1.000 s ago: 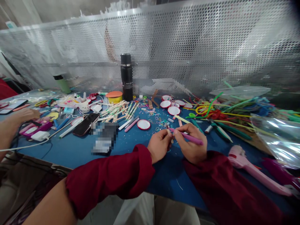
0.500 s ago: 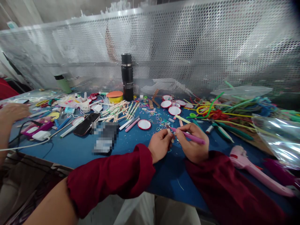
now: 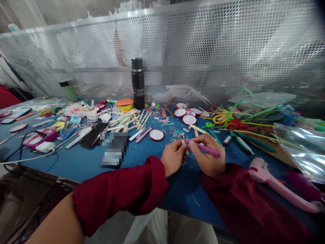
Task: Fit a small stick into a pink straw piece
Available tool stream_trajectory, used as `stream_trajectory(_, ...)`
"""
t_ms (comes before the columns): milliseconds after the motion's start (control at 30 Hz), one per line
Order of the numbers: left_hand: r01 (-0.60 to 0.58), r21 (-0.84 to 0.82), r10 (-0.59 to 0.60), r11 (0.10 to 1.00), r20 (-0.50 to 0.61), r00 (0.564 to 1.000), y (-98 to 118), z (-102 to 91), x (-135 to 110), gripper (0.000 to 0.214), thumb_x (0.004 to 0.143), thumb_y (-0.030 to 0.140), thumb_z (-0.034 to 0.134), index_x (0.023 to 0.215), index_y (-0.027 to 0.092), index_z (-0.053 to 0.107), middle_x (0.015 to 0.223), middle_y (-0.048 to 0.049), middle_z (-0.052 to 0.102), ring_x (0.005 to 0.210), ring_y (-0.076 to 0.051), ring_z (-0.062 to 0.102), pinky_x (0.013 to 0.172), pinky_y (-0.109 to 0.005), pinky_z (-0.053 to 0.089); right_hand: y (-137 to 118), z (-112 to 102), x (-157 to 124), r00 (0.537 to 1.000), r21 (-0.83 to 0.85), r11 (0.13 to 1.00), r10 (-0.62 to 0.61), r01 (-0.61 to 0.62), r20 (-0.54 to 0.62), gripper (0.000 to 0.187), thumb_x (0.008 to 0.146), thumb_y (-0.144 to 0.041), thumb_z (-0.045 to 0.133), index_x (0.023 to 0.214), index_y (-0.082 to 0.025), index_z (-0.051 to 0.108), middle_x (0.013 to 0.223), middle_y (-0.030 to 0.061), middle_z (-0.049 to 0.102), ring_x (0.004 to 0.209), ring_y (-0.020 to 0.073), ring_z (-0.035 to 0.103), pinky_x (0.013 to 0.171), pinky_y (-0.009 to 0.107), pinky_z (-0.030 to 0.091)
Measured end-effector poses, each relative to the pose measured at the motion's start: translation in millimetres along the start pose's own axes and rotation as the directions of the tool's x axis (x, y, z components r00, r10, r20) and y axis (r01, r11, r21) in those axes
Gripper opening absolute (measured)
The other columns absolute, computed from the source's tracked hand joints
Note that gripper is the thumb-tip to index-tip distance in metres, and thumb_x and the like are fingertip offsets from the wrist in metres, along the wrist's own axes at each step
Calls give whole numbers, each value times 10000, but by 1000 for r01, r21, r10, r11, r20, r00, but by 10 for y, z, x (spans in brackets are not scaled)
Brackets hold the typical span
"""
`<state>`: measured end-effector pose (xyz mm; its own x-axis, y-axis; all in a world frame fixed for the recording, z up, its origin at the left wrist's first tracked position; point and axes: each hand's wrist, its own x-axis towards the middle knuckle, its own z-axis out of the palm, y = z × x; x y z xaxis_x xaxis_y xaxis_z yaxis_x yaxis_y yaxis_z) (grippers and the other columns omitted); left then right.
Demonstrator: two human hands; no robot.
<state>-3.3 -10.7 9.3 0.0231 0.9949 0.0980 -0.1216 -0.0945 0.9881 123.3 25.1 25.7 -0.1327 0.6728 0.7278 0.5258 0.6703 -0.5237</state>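
Note:
My left hand (image 3: 174, 158) pinches a small flat strip (image 3: 180, 135) that looks like wood. The fingers cover most of the strip. In my right hand (image 3: 212, 159) is a purple marker pen (image 3: 210, 150), gripped as for writing, its tip close to or touching the strip; which of the two I cannot tell. Both hands are close together above the blue table (image 3: 142, 152). Around and beyond them lie many tiny coloured loops (image 3: 174, 130). A white disc with a red rim (image 3: 156, 135) lies to the left of the hands.
A black bottle (image 3: 137, 84) stands before the perforated metal screen (image 3: 203, 51). Left are phones (image 3: 115, 149), markers (image 3: 143, 135) and a pile of wooden sticks (image 3: 124, 120). Right are pliers (image 3: 241, 143), coloured pipe cleaners (image 3: 269, 115), and a pink glue gun (image 3: 276, 188).
Another person's hand and forearm at the far left have left the view, showing a disc and a phone-like slab there. My hands and the purple marker pen have barely shifted.

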Motion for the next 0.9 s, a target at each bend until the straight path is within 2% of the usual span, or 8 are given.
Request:
stream_trajectory(167, -7, -2, 7, 1000, 0, 1000, -9, 1, -1, 276, 911, 418, 474, 778, 178, 506, 576, 44, 459, 455, -70, 409, 461, -206, 327, -3, 0, 2, 999, -11, 1000, 29, -29, -31, 161, 835, -354, 591, 735, -228, 595, 688, 5, 633, 633, 172, 598, 633, 318, 444)
stream_trajectory(333, 1, -3, -1, 1000, 0, 1000, -5, 3, -2, 279, 910, 418, 477, 770, 178, 501, 572, 45, 456, 455, -67, 408, 459, -202, 322, 1, -4, 5, 1000, -16, 1000, -15, 14, -6, 149, 829, -337, 596, 736, -222, 604, 673, -3, 629, 621, 161, 597, 636, 310, 447)
stream_trajectory(633, 13, -1, -13, 1000, -1, 1000, 23, 0, -6, 267, 910, 405, 476, 773, 176, 500, 582, 43, 455, 462, -69, 411, 464, -204, 331, -3, 6, 7, 1000, -22, 1000, -12, 11, -16, 155, 826, -344, 597, 741, -215, 608, 674, 1, 634, 627, 158, 604, 644, 300, 466)
stream_trajectory(767, 20, 4, -20, 1000, -2, 1000, 27, 1, -8, 279, 909, 423, 473, 783, 177, 507, 585, 43, 455, 456, -67, 406, 458, -202, 324, -2, 4, 4, 999, -36, 999, 26, -27, -44, 180, 836, -369, 586, 734, -221, 598, 691, 7, 639, 633, 167, 602, 634, 304, 460)
stream_trajectory(900, 15, 14, -15, 1000, -9, 1000, 28, 7, -10, 276, 906, 421, 473, 782, 176, 504, 580, 43, 452, 458, -69, 406, 462, -203, 329, 2, -1, 1, 1000, -17, 1000, 3, -3, -5, 167, 835, -348, 599, 743, -209, 607, 687, 8, 639, 633, 161, 602, 650, 299, 460)
